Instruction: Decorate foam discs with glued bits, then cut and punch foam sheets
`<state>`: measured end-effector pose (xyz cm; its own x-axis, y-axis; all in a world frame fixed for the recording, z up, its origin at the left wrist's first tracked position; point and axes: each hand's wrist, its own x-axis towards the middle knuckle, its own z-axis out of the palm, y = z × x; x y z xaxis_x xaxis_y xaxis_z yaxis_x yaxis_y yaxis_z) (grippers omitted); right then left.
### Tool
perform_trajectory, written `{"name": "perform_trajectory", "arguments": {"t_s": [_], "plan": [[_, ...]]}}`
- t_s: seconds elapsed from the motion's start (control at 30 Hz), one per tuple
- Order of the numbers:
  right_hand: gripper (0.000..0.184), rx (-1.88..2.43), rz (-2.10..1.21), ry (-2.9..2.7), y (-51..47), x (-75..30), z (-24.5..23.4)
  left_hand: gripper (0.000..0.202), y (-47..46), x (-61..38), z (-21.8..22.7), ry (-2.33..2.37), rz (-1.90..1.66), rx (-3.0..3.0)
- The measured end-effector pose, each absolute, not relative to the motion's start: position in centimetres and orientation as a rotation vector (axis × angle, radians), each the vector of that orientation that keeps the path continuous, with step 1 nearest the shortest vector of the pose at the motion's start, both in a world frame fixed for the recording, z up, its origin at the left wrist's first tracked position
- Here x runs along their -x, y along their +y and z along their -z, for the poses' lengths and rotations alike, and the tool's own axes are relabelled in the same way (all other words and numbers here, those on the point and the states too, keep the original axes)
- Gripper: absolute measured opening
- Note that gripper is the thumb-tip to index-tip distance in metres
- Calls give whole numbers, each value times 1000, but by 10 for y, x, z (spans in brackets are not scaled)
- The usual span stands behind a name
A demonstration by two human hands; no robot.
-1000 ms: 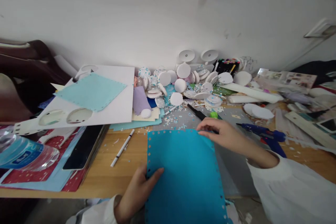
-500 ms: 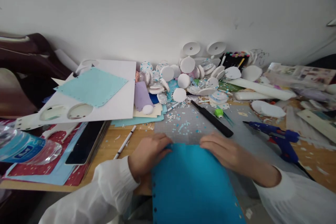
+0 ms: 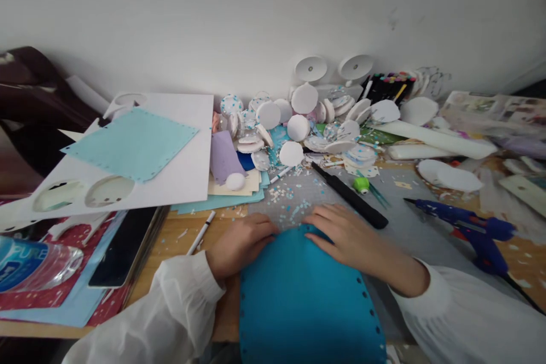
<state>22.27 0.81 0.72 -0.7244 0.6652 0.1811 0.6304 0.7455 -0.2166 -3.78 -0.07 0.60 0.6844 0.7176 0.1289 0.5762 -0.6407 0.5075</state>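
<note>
A bright blue sheet [image 3: 307, 296] with small holes punched along its side edges lies bowed in front of me, its lower end running out of view. My left hand [image 3: 243, 243] grips the far left corner, fingers curled over it. At the far edge, right of its middle, my right hand [image 3: 341, 236] pinches the sheet between thumb and fingers. Just beyond, blue and white paper bits [image 3: 294, 202] are scattered on a grey cutting mat [image 3: 315, 182]. A black-handled tool [image 3: 350, 196] lies past my right hand, and a white pen [image 3: 201, 232] beside my left.
White discs [image 3: 298, 128] crowd the table's back by the wall. A blue glue gun [image 3: 464, 227] lies right. On the left are a pale blue punched sheet [image 3: 136, 142] on white board [image 3: 187, 170], a black phone [image 3: 123, 250] and a water bottle [image 3: 34, 264].
My right hand has slid left along the sheet's far edge, nearer my left hand. The sheet now bows more, and dark holes show along its right side. The view has shifted slightly.
</note>
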Motion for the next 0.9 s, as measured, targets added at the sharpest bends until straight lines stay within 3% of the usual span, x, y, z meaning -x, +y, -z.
{"name": "perform_trajectory", "arguments": {"t_s": [0.33,0.5,0.7,0.9], "plan": [[6,1032,-373,-2684,4,-209,-4,27,1,36,2,910,-548,-2503],[13,922,-445,-2558,2,-210,8,30,-6,40,2,922,-525,-2564],[29,754,-132,-2626,-2,-218,16,34,-11,39,-4,869,-429,-2786],[27,604,154,-2691,-4,-219,13,35,-21,39,-5,843,-387,-3020]]}}
